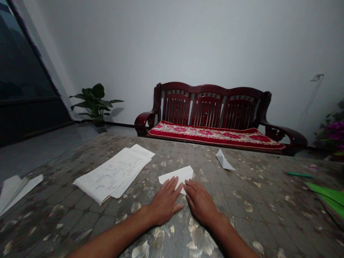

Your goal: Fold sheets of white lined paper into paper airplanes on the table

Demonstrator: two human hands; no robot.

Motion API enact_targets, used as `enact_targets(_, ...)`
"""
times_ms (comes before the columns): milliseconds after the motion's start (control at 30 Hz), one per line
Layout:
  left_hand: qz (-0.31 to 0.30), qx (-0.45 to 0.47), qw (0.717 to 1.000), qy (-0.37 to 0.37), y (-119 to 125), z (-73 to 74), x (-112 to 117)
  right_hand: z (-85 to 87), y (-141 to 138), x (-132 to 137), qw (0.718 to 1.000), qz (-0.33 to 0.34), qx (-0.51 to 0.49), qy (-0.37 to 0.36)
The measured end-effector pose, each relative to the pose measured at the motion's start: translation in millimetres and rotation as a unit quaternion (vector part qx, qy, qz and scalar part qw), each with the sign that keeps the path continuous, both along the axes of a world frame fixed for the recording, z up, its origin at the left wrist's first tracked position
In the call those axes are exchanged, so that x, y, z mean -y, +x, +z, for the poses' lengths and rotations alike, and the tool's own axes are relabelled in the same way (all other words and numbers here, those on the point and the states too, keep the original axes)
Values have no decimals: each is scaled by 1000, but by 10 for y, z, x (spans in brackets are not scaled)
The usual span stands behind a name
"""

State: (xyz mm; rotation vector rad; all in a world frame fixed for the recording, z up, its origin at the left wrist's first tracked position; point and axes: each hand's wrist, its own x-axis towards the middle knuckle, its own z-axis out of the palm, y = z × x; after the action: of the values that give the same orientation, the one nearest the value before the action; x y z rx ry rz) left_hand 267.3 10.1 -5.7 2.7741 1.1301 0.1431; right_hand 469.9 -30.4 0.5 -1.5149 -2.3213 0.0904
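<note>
A folded sheet of white paper [176,176] lies on the patterned table top, partly under my fingers. My left hand [164,202] rests flat on its lower left edge, and my right hand [200,202] presses flat on its lower right part. Neither hand grips the sheet. Its lower part is hidden by my fingers. Beyond my hands stands a small folded white paper piece [223,160]. A paper plane [17,191] lies at the left edge of the table.
A stack of printed papers [113,173] lies left of my hands. A green pen [299,174] and green sheets [326,199] lie on the right. Beyond the table are a dark red wooden bench [212,111] with a red cushion and a potted plant [95,104].
</note>
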Motion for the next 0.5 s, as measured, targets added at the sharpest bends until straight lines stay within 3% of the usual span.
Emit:
enact_targets(200,-7,-17,999,-42,33,34,29,-36,98,-86,999,7,30,-36)
enact_targets(500,-53,-17,998,-40,-39,61,20,27,248,-351,993,-12,58,-105)
